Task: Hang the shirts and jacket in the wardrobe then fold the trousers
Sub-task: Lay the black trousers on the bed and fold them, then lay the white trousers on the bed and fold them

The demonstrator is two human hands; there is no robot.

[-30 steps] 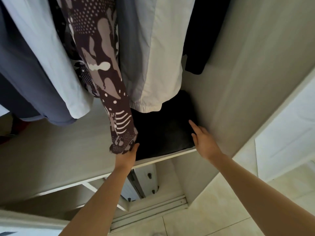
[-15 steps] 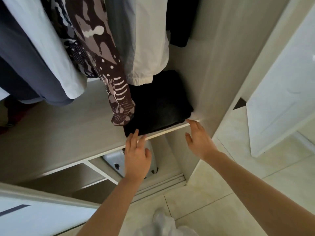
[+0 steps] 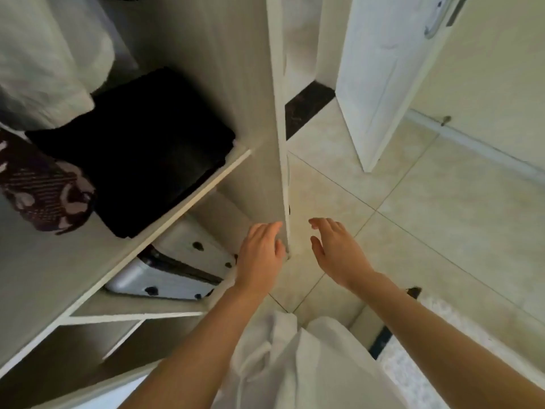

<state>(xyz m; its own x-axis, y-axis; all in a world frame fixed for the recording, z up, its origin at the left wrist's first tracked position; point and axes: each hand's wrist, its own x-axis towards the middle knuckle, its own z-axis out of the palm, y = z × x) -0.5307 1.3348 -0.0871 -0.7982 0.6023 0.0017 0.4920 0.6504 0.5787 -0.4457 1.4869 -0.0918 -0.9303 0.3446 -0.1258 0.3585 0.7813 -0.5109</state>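
Note:
Folded black trousers lie on the wardrobe shelf, in its right corner against the side panel. Above them hang the white hem of a jacket and a brown patterned shirt sleeve. My left hand hovers in front of the wardrobe, below the shelf, with relaxed fingers and nothing in it. My right hand is just right of the side panel's front edge, fingers spread, also empty. Neither hand touches the trousers.
A silver suitcase lies in the compartment under the shelf. A white door stands open at the right over the tiled floor. My white garment fills the bottom middle; a white fluffy rug lies at the lower right.
Both hands have drawn back from the folded trousers and the shelf edge, down and to the right. The view has swung right, toward the wardrobe's side panel and the floor.

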